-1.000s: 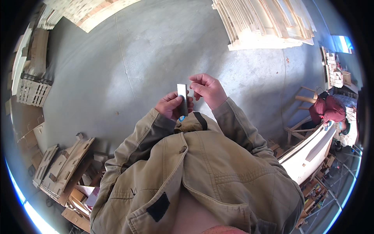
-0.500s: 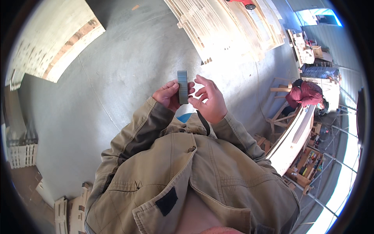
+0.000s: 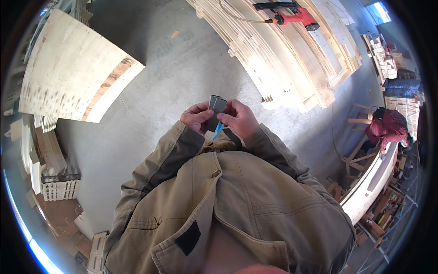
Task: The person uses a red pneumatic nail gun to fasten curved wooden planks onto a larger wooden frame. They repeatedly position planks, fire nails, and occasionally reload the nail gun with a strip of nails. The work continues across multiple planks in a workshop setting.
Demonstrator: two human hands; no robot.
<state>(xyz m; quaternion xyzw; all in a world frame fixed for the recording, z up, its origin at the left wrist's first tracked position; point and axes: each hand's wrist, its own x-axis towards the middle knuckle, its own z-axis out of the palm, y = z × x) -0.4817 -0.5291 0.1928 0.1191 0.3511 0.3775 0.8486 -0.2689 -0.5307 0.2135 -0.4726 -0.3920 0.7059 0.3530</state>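
Observation:
Two grey, ribbed staple strips (image 3: 214, 113) lie side by side between my hands, in front of my waist. My left hand (image 3: 196, 118) is closed on them, its thumb pressed over the near face. From the other side my right hand (image 3: 240, 119) pinches them, thumb in front and fingers behind. The two top ends stand slightly out of line. A bright blue piece (image 3: 218, 130) shows just below the strips; whether my hand touches it I cannot tell.
Ahead to the right, a red and black air stapler (image 3: 296, 19) with a hose lies on stacked wooden panels (image 3: 273, 59). Plywood sheets (image 3: 77, 68) stand far left. At the right, a person in dark red (image 3: 390, 125) bends over a long workbench (image 3: 369, 182).
My right hand, open beside the piece before, now grips it. The single block now shows as two offset strips. My view has shifted, bringing the red tool fully into sight.

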